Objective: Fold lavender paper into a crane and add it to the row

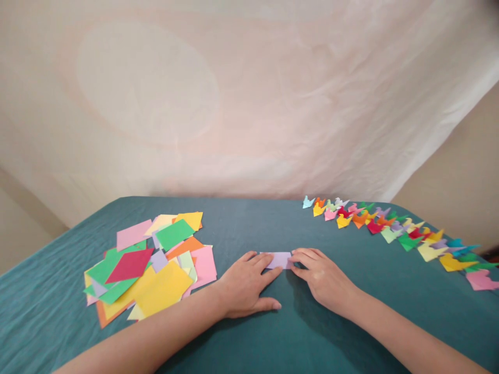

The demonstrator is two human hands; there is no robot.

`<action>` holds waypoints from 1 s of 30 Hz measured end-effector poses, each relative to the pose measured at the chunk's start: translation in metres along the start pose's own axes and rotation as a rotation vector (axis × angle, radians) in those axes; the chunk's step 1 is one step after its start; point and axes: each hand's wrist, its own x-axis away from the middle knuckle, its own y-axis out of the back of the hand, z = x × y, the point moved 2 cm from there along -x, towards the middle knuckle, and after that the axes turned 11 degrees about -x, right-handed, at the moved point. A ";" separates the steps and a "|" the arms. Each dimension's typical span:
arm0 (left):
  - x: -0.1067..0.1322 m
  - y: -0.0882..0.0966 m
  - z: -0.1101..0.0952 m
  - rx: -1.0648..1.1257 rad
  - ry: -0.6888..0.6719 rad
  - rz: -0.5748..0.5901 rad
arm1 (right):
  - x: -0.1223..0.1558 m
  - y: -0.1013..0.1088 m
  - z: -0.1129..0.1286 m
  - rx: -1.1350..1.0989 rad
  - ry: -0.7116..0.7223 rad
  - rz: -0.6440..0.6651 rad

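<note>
A small lilac paper (279, 259), folded into a narrow rectangle, lies flat on the teal tablecloth (249, 223) in front of me. My left hand (245, 284) lies flat with fingers stretched out, its fingertips pressing the paper's left end. My right hand (322, 278) rests on the cloth with fingers extended, its fingertips pressing the paper's right end. Neither hand lifts the paper off the table.
A loose pile of coloured paper squares (150, 265) lies at the left. Several folded paper figures (393, 226) in many colours stretch along the right side toward the table edge. A cream sheet (249, 104) hangs behind the table.
</note>
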 end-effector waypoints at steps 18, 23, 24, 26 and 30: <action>0.005 0.015 0.009 -0.022 0.036 0.044 | 0.000 -0.001 -0.001 -0.009 -0.009 -0.005; 0.006 0.019 0.009 -0.025 0.062 0.081 | 0.001 0.001 -0.002 -0.013 -0.009 -0.002; 0.006 0.019 0.009 -0.018 0.064 0.082 | 0.001 0.002 -0.002 -0.016 -0.006 -0.008; 0.005 0.020 0.009 -0.007 0.067 0.083 | 0.001 0.004 -0.002 -0.024 -0.003 -0.018; 0.004 0.021 0.008 0.005 0.070 0.092 | 0.000 0.004 -0.001 -0.049 -0.009 -0.040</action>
